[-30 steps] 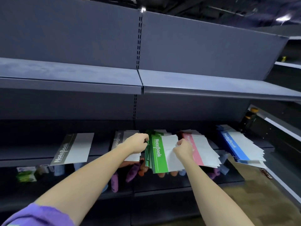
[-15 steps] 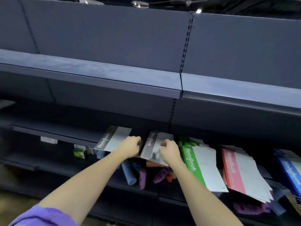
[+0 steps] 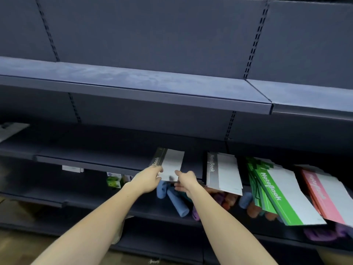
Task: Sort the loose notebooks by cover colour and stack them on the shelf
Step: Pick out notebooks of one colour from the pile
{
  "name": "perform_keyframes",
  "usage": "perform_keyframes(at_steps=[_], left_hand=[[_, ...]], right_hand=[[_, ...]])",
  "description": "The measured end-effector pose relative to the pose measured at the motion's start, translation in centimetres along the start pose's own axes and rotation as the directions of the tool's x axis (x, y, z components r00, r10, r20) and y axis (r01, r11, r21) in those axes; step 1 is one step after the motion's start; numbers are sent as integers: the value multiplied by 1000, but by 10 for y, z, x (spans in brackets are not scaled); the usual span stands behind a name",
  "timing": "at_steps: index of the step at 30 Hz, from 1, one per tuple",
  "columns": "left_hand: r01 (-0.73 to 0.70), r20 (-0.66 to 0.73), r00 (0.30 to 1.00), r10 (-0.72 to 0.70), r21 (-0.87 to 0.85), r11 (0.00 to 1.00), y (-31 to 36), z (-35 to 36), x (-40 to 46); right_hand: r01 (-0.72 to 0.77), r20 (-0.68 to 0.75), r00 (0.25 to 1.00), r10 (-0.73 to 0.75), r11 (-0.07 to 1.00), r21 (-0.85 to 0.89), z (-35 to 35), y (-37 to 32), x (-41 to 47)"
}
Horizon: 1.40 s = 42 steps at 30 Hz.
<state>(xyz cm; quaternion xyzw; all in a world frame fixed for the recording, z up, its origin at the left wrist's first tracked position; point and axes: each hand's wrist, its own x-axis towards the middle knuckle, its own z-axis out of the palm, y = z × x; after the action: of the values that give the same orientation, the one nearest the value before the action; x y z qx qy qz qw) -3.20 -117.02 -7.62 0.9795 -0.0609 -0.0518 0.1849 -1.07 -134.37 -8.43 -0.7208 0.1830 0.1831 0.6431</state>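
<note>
Your left hand [image 3: 150, 176] and right hand [image 3: 186, 178] pinch dark notebook [image 3: 170, 163] by near edge. "NoteBook" printed on grey stack [image 3: 222, 172], green stack [image 3: 277, 194]; pink stack [image 3: 324, 196] text blurred.

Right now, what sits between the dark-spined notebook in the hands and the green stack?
In the head view, one grey-spined notebook pile sits between the held notebook and the green stack.

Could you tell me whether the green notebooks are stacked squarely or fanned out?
Fanned out: the green notebooks lie askew, corners splayed, overhanging the shelf edge.
</note>
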Motion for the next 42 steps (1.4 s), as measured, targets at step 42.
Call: perform_keyframes(at_steps=[42], left_hand=[[-129, 29, 992, 125, 197, 972, 95, -13, 76]], right_hand=[[198, -11, 919, -394, 485, -852, -90, -32, 0]])
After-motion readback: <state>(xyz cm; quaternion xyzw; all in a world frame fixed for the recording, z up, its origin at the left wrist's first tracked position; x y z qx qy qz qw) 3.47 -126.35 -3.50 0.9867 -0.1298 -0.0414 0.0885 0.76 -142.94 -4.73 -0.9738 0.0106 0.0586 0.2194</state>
